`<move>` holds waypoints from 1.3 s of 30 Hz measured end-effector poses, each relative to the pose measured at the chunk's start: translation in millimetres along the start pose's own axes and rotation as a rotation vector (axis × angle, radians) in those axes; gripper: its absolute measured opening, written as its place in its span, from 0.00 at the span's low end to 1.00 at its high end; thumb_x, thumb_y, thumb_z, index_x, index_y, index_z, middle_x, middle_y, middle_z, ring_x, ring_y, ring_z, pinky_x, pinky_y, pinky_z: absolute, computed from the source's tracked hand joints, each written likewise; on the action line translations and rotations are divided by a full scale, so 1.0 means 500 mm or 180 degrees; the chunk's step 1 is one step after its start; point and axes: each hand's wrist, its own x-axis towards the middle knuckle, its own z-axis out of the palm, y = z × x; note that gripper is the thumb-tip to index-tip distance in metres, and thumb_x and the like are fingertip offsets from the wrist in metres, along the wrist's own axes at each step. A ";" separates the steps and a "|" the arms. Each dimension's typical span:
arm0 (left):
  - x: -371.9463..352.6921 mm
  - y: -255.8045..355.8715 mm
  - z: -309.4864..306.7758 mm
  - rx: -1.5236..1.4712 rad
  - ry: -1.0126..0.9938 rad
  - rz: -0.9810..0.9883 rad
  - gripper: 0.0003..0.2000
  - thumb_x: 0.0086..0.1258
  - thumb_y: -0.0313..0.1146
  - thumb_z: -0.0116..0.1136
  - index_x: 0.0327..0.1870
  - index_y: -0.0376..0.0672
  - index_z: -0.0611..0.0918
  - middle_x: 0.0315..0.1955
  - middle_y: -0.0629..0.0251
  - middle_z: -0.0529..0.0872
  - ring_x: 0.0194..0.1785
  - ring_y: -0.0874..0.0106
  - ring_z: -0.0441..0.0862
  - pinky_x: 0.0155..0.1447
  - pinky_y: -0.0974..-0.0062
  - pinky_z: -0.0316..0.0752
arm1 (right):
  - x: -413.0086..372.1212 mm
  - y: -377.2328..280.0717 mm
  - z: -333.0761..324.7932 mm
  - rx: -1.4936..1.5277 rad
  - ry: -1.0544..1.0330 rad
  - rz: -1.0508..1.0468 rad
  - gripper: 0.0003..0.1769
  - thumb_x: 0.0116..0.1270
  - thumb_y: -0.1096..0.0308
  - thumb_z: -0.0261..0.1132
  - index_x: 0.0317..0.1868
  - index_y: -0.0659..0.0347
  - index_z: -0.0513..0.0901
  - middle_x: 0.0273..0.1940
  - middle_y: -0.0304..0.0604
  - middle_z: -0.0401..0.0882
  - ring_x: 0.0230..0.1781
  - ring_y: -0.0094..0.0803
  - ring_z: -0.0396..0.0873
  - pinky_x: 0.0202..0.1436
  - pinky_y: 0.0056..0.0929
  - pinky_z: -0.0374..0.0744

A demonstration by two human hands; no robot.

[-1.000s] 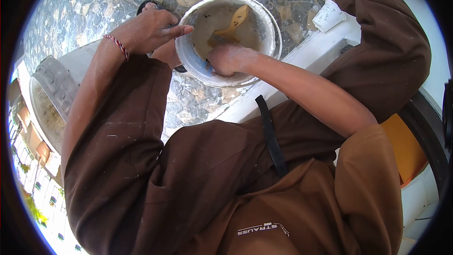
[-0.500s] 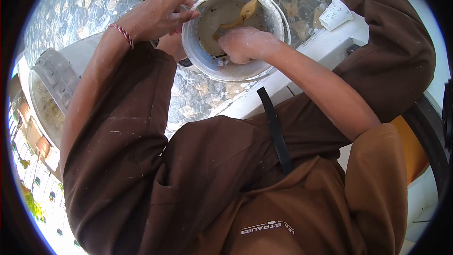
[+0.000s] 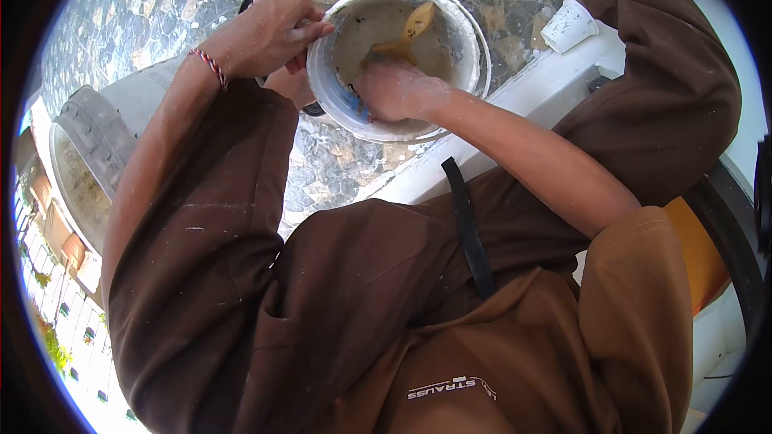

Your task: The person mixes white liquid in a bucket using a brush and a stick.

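Note:
A white bucket (image 3: 470, 40) with murky beige liquid stands on the stone floor between my knees. A yellow brush handle (image 3: 412, 28) leans inside it. My left hand (image 3: 261, 32), with a red and white thread at the wrist, grips the bucket's left rim. My right hand (image 3: 394, 88) is down inside the bucket with curled fingers, pressed against the near inner wall by a blue patch (image 3: 356, 107). Whatever is in its fingers is hidden. Brown sleeves and trousers fill the lower view.
A white paper cup (image 3: 569, 24) sits on a white ledge (image 3: 531, 92) to the right of the bucket. A grey container (image 3: 84, 157) stands at the left. The floor is dark mosaic stone (image 3: 330, 165). An orange object (image 3: 696, 257) lies at the right edge.
My right hand went up over the bucket's middle, then back down to the near inner wall. The bucket tilted slightly. My left hand stayed on the rim.

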 end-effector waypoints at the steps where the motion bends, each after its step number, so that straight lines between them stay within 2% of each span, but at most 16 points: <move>1: 0.000 0.001 0.000 -0.0025 0.0027 0.0000 0.19 0.76 0.40 0.47 0.27 0.32 0.76 0.19 0.62 0.81 0.26 0.75 0.83 0.33 0.78 0.79 | 0.001 0.003 -0.008 -0.0062 -0.0134 0.0049 0.13 0.56 0.71 0.60 0.42 0.65 0.83 0.42 0.57 0.81 0.46 0.48 0.80 0.51 0.42 0.77; 3: 0.001 0.001 0.002 -0.0058 0.0059 0.0005 0.20 0.76 0.40 0.47 0.26 0.32 0.75 0.19 0.63 0.81 0.26 0.75 0.83 0.33 0.78 0.78 | 0.003 0.013 -0.029 -0.0133 -0.0273 0.0101 0.14 0.56 0.72 0.59 0.43 0.64 0.83 0.43 0.56 0.81 0.47 0.48 0.80 0.51 0.41 0.77; 6: 0.003 -0.016 0.005 -0.0083 0.0009 -0.0047 0.18 0.76 0.39 0.46 0.30 0.32 0.75 0.18 0.62 0.81 0.26 0.75 0.84 0.33 0.77 0.78 | 0.000 0.025 -0.061 -0.0178 -0.0537 0.0319 0.14 0.55 0.74 0.59 0.43 0.64 0.83 0.44 0.54 0.81 0.47 0.46 0.80 0.51 0.41 0.78; 8: 0.004 -0.048 0.024 0.0695 0.0353 0.0735 0.13 0.77 0.37 0.44 0.41 0.33 0.73 0.22 0.59 0.83 0.27 0.73 0.85 0.33 0.76 0.79 | -0.010 0.021 -0.091 -0.0430 -0.0911 0.0500 0.17 0.54 0.74 0.57 0.45 0.63 0.82 0.45 0.52 0.82 0.48 0.46 0.80 0.51 0.40 0.78; 9: 0.006 -0.055 0.040 0.0683 0.0374 0.0739 0.13 0.77 0.37 0.44 0.41 0.33 0.73 0.22 0.59 0.83 0.27 0.73 0.85 0.33 0.76 0.79 | -0.012 0.025 -0.099 -0.0454 -0.0918 0.0505 0.17 0.54 0.74 0.57 0.45 0.63 0.82 0.45 0.52 0.82 0.48 0.46 0.80 0.51 0.40 0.78; 11: -0.002 -0.026 0.058 -0.0710 -0.0108 0.0376 0.12 0.77 0.36 0.43 0.49 0.35 0.67 0.26 0.56 0.84 0.30 0.71 0.86 0.34 0.75 0.81 | -0.014 0.033 -0.118 -0.0801 -0.1193 0.0615 0.20 0.55 0.75 0.56 0.49 0.60 0.81 0.46 0.50 0.82 0.48 0.45 0.80 0.51 0.39 0.78; 12: -0.005 -0.014 0.055 -0.1331 -0.0649 -0.0288 0.15 0.76 0.36 0.44 0.56 0.36 0.64 0.29 0.54 0.85 0.31 0.69 0.86 0.35 0.76 0.83 | -0.019 0.035 -0.122 -0.0810 -0.1197 0.0621 0.20 0.55 0.75 0.56 0.49 0.60 0.81 0.46 0.50 0.82 0.48 0.45 0.80 0.51 0.39 0.78; 15: -0.013 0.014 0.051 -0.1604 -0.0826 -0.0379 0.19 0.76 0.38 0.46 0.60 0.35 0.65 0.29 0.55 0.85 0.31 0.70 0.86 0.35 0.77 0.82 | -0.045 0.026 -0.125 -0.1015 -0.1272 0.0790 0.21 0.56 0.76 0.55 0.52 0.57 0.80 0.48 0.48 0.81 0.50 0.44 0.79 0.52 0.38 0.77; 17: -0.005 0.016 0.040 -0.1416 -0.0746 -0.0344 0.21 0.75 0.41 0.47 0.60 0.35 0.66 0.29 0.55 0.85 0.32 0.70 0.86 0.35 0.77 0.82 | -0.054 0.026 -0.104 -0.0772 -0.0996 0.0838 0.21 0.57 0.76 0.56 0.52 0.58 0.81 0.49 0.50 0.81 0.50 0.44 0.79 0.53 0.38 0.77; 19: 0.000 0.008 0.038 -0.1232 -0.0659 -0.0315 0.22 0.74 0.43 0.49 0.61 0.36 0.68 0.29 0.56 0.85 0.32 0.71 0.86 0.35 0.76 0.81 | -0.045 0.032 -0.079 -0.0739 -0.0998 0.0725 0.20 0.57 0.76 0.56 0.52 0.58 0.80 0.49 0.51 0.81 0.50 0.45 0.79 0.53 0.39 0.77; 21: -0.002 -0.001 0.039 -0.0633 -0.0290 -0.0162 0.25 0.72 0.49 0.52 0.58 0.37 0.72 0.28 0.59 0.85 0.34 0.73 0.86 0.39 0.75 0.80 | -0.033 0.037 -0.063 -0.0705 -0.0999 0.0602 0.20 0.57 0.75 0.56 0.52 0.58 0.80 0.49 0.52 0.80 0.50 0.45 0.79 0.53 0.39 0.77; 27: -0.010 0.014 0.020 0.0324 -0.0340 -0.0027 0.28 0.70 0.54 0.51 0.58 0.38 0.73 0.30 0.62 0.85 0.35 0.74 0.86 0.46 0.75 0.78 | -0.018 0.034 -0.062 -0.0536 -0.1497 0.0591 0.17 0.55 0.76 0.58 0.46 0.64 0.82 0.43 0.54 0.82 0.47 0.47 0.80 0.50 0.41 0.78; 30: -0.009 0.010 0.024 0.0424 -0.0336 -0.0064 0.27 0.70 0.55 0.50 0.55 0.37 0.75 0.32 0.61 0.84 0.35 0.74 0.86 0.47 0.75 0.77 | -0.024 0.029 -0.057 -0.0459 -0.1520 0.0529 0.16 0.53 0.76 0.58 0.43 0.67 0.82 0.41 0.56 0.82 0.46 0.48 0.81 0.48 0.41 0.78; 34: -0.005 0.007 0.022 0.0146 -0.0515 -0.0001 0.27 0.70 0.55 0.50 0.53 0.36 0.76 0.30 0.60 0.83 0.34 0.74 0.86 0.45 0.76 0.78 | -0.031 0.036 -0.032 -0.0450 -0.1053 0.0473 0.15 0.53 0.75 0.59 0.43 0.68 0.82 0.41 0.57 0.82 0.45 0.48 0.81 0.47 0.41 0.79; 37: -0.003 -0.005 0.029 0.0322 -0.0344 0.0226 0.26 0.71 0.54 0.49 0.50 0.35 0.76 0.28 0.60 0.83 0.33 0.73 0.85 0.40 0.77 0.79 | -0.041 0.033 -0.010 -0.0410 -0.0739 0.0381 0.14 0.54 0.75 0.59 0.41 0.67 0.83 0.41 0.57 0.82 0.45 0.47 0.82 0.47 0.40 0.79; 39: -0.005 -0.001 0.026 -0.0241 -0.0580 0.0058 0.25 0.71 0.54 0.49 0.47 0.35 0.77 0.28 0.60 0.83 0.32 0.74 0.85 0.40 0.78 0.79 | -0.043 0.029 0.004 -0.0371 -0.0540 0.0366 0.13 0.54 0.75 0.59 0.40 0.67 0.83 0.41 0.56 0.82 0.45 0.47 0.82 0.47 0.40 0.79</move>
